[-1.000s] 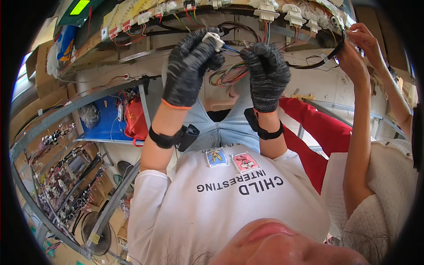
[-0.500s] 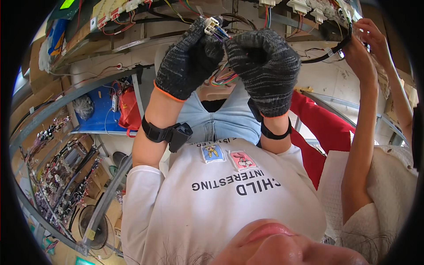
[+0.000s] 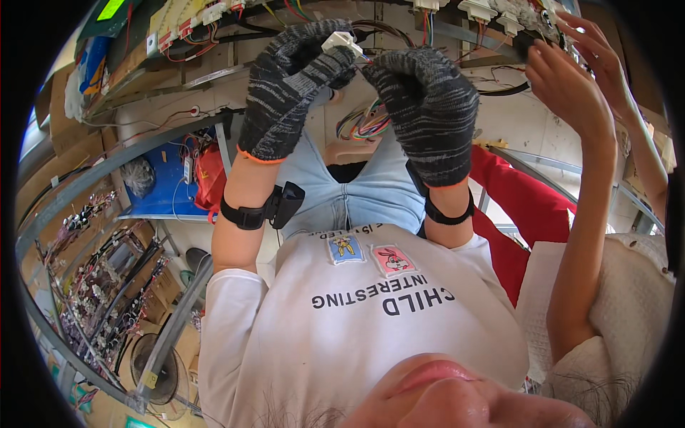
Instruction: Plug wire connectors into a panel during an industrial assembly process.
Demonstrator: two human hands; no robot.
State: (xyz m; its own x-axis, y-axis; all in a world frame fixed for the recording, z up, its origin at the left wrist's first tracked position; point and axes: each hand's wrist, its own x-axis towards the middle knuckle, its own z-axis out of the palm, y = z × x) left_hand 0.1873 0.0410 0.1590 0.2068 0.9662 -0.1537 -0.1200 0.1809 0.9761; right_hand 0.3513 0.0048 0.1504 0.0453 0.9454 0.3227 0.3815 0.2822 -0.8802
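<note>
My left hand, in a dark grey knit glove with an orange cuff, pinches a white plastic connector between thumb and fingers. Thin wires run from the connector toward my right hand, gloved the same way. Its fingertips are closed on these wires just right of the connector; the exact grip is partly hidden by the glove. A bundle of multicoloured wires hangs below and between both hands.
Along the bench above run white connectors and wires. A co-worker's bare hands work at the right end of it. To the left are a blue shelf with a red bag, wire harnesses and a fan.
My left hand has turned the connector, so a different side shows, and its forearm has shifted slightly left. The co-worker's nearer hand has moved left, off the black cable.
</note>
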